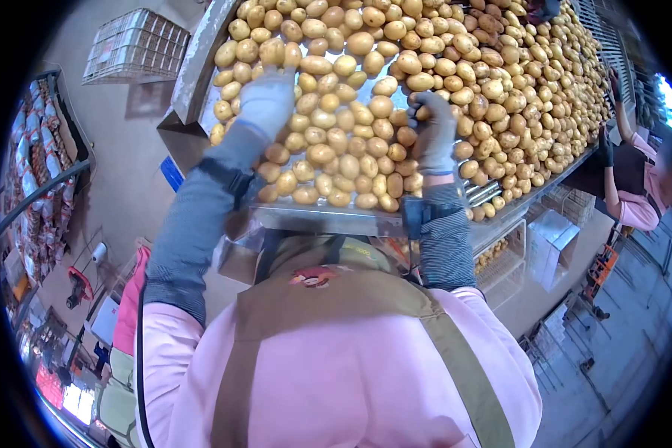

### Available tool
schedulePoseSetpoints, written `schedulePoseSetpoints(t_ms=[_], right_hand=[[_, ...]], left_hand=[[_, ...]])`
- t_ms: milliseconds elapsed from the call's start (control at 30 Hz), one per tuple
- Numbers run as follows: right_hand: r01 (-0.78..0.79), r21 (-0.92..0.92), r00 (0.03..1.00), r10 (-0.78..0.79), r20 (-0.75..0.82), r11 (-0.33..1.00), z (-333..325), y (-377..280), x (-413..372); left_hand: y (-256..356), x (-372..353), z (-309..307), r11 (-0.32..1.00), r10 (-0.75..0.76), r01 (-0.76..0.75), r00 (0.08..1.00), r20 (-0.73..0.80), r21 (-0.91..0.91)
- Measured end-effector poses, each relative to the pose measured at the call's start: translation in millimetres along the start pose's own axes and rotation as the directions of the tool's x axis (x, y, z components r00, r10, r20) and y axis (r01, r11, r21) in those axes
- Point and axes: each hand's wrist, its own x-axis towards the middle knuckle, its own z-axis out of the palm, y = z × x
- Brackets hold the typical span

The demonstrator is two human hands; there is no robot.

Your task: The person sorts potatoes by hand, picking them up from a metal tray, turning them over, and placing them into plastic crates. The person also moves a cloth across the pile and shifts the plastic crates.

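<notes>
From over here I count 2 gloved hands working on 1 metal table [317,217], and far too many potatoes [500,97] to number, spread around and between both hands. The left hand [267,97] is smeared by motion, its fingers pointing into the potatoes just beyond it; I can't tell how wide it stands, or whether it has hold of any. The right hand [430,123], its fingertips dark, has its fingers bent, partly closed, down among the potatoes; it seems to touch at least 1, though I can't tell if that is gripped. To the right of that hand they lie heaped; between the 2 hands they sit looser, with bare metal showing through in patches.

Well off to the right of the right hand stands 1 co-worker [642,183] in a pink top, 2 dark-gloved hands by the heap's edge. Below that side of the table are 1 white box [551,246] and a crate [502,261] with potatoes inside. Beyond the left hand, on the floor, sits 1 white wire-sided basket [137,46].
</notes>
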Motion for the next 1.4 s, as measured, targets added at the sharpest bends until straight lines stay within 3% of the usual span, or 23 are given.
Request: schedulePoseSetpoints(t_ms=[67, 100, 133, 167, 200, 267, 467, 533, 600, 667, 733, 767, 800, 867, 967, 1067, 1167, 1200, 1233, 1267, 1300, 1367, 1400], right_hand=[[-0.251, 0.065, 0.966, 0.247, 0.073, 0.966, 27, -31, -6], [-0.162, -0.202, 0.973, 0.19, 0.128, 0.966, 42, -33, -2], [0.206, -0.37, 0.976, -0.161, 0.148, 0.906, 58, -19, 1], [0.338, -0.618, 0.932, -0.163, 0.323, 0.709, 67, -9, 12], [0.332, -0.842, 0.919, 0.057, 0.391, 0.425, 84, -13, 18], [0.386, -0.885, 0.916, 0.002, 0.4, 0.259, 103, -5, 21], [0.266, -0.898, 0.953, 0.048, 0.301, 0.351, 99, -1, 44], [0.218, -0.624, 0.972, -0.113, 0.204, 0.751, 66, -3, 39], [0.059, -0.577, 0.992, 0.017, 0.126, 0.814, 40, -21, 24], [0.154, -0.63, 0.987, -0.085, 0.138, 0.762, 37, -4, 5], [0.28, -0.715, 0.96, -0.21, 0.187, 0.641, 39, 14, -14], [0.255, -0.767, 0.966, -0.114, 0.234, 0.589, 44, 5, -12], [0.226, -0.815, 0.964, -0.004, 0.264, 0.533, 49, -6, -13], [0.218, -0.865, 0.956, 0.078, 0.281, 0.451, 56, -20, 2], [0.285, -0.873, 0.943, 0.047, 0.329, 0.395, 62, -6, 33], [0.337, -0.873, 0.93, 0.021, 0.368, 0.352, 69, 2, 50], [0.325, -0.857, 0.936, -0.004, 0.353, 0.4, 63, -20, 47], [0.159, -0.679, 0.951, 0.075, 0.301, 0.717, 57, -25, 43], [-0.042, -0.398, 0.946, 0.165, 0.28, 0.916, 49, -30, 36], [-0.244, -0.061, 0.922, 0.251, 0.295, 0.968, 40, -33, 30], [-0.49, 0.203, 0.834, 0.388, 0.392, 0.848, 26, -31, 24], [-0.443, 0.568, 0.891, 0.273, 0.362, 0.693, 24, -44, -13], [-0.414, 0.66, 0.907, 0.221, 0.359, 0.627, 23, -40, -17]], left_hand=[[6, 21, 17, 0.996, 0.022, -0.023, 1.0, 0.013, 0.087], [9, 26, 11, 0.993, 0.055, -0.061, 0.997, 0.057, 0.106], [12, 30, 8, 0.987, 0.087, -0.1, 0.991, 0.103, 0.125], [10, 34, 8, 0.994, 0.062, -0.072, 0.991, 0.115, 0.083], [9, 31, 9, 0.998, 0.036, -0.04, 0.996, 0.082, 0.045], [7, 26, 12, 0.999, -0.01, 0.011, 1.0, 0.013, -0.032], [26, 10, 0, 0.969, -0.088, 0.076, 0.995, -0.04, -0.235], [23, 10, -7, 0.906, -0.12, 0.099, 0.992, -0.026, -0.411], [19, 25, -8, 0.9, -0.084, 0.002, 0.982, -0.169, -0.436], [26, 51, -16, 0.93, 0.003, -0.096, 0.967, -0.255, -0.354], [35, 94, -6, 0.986, 0.151, -0.156, 0.985, -0.077, -0.052], [48, 109, -7, 0.983, 0.163, -0.158, 0.985, -0.048, 0.096], [65, 113, -26, 0.943, 0.2, -0.223, 0.973, 0.114, 0.247], [85, 115, -43, 0.916, 0.297, -0.343, 0.928, 0.223, 0.209], [93, 120, -20, 0.934, 0.167, -0.206, 0.974, 0.152, 0.291], [74, 121, -1, 0.978, 0.103, -0.098, 0.995, -0.014, 0.184], [57, 126, -22, 0.996, 0.082, -0.085, 0.983, 0.166, 0.011], [52, 125, -36, 0.995, 0.075, -0.058, 0.968, 0.241, -0.079], [45, 133, -38, 0.986, 0.079, -0.033, 0.954, 0.29, -0.162], [43, 143, -38, 0.989, 0.083, -0.037, 0.944, 0.32, -0.146], [42, 150, -37, 0.991, 0.086, -0.042, 0.932, 0.352, -0.131], [59, 150, -33, 1.0, -0.008, 0.013, 0.913, 0.409, -0.009], [62, 157, -3, 0.998, 0.014, -0.025, 0.979, 0.202, 0.052]])
